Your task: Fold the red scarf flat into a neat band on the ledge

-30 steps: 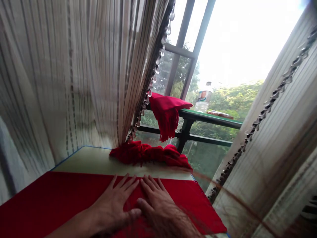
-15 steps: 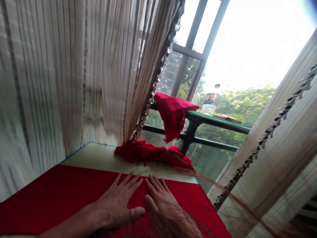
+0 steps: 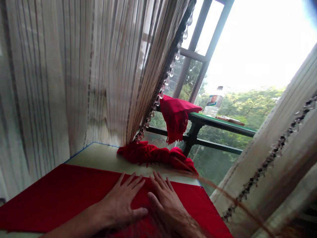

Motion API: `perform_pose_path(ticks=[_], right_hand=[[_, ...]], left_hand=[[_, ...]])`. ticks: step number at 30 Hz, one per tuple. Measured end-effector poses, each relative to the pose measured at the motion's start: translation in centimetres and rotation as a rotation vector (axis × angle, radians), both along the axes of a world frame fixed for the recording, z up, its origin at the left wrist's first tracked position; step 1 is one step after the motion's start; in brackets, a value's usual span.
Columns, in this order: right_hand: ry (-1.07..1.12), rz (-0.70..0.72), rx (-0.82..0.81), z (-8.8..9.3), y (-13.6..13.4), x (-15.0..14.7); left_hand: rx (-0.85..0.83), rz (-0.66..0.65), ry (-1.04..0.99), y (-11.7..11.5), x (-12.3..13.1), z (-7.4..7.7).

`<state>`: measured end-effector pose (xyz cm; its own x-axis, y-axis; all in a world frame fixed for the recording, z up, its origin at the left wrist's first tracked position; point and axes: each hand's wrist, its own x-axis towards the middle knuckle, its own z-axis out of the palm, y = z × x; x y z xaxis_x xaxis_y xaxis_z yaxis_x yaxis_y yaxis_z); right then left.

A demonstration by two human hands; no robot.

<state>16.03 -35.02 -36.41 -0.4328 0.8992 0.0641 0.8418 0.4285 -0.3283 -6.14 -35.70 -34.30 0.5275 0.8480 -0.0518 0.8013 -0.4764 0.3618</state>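
Note:
A red cloth [image 3: 66, 195] lies spread flat over a pale table [image 3: 99, 155]. My left hand [image 3: 123, 200] rests palm down on it, fingers spread, the fingertips near the cloth's far edge. Close beside it, my right hand [image 3: 165, 198] also lies flat on the cloth, fingers out and the thumb toward the left. Neither hand grips anything. Beyond the fingertips, a bunched red cloth [image 3: 153, 154] with fringe sits along the table's far end. Blurred hair strands cross the lower middle, over part of my right hand.
A striped sheer curtain [image 3: 74, 76] with a beaded edge hangs at the left, another curtain [image 3: 279, 158] at the right. Past the table, a fringed red scarf [image 3: 175, 115] drapes over a green ledge [image 3: 223, 124] by the window. A plastic bottle [image 3: 213, 103] stands there.
My right hand has slid slightly right and forward, widening the gap between the hands. My left hand stays flat. The whole view has shifted a little.

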Motion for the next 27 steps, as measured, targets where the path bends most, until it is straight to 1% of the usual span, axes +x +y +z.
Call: perform_pose_path(ticks=[5,9,13,15,18,22,24,27], right_hand=[[-0.008,0.020,-0.018,-0.7,0.3,0.3],[0.002,-0.022,0.013,-1.5,0.7,0.6],[-0.030,-0.008,-0.002,-1.8,0.9,0.6],[-0.036,-0.014,0.013,-1.8,1.0,0.7],[-0.047,-0.023,0.037,-1.8,1.1,0.7],[-0.087,-0.022,0.000,-1.8,1.1,0.6],[-0.075,-0.028,0.016,-1.7,1.1,0.6],[-0.058,-0.022,0.019,-1.6,1.1,0.6]], left_hand=[[-0.003,-0.007,0.011,-0.3,0.2,0.5],[-0.027,-0.005,0.016,-0.5,0.3,1.0],[-0.040,0.001,0.028,-0.9,0.3,1.6],[-0.044,0.001,0.026,-0.9,0.3,1.6],[-0.011,-0.004,-0.027,-0.8,0.1,1.0],[-0.005,-0.005,-0.046,-0.6,0.0,0.3],[-0.005,-0.002,-0.056,-0.6,0.0,0.3],[-0.019,-0.001,-0.024,-0.7,0.1,0.8]])
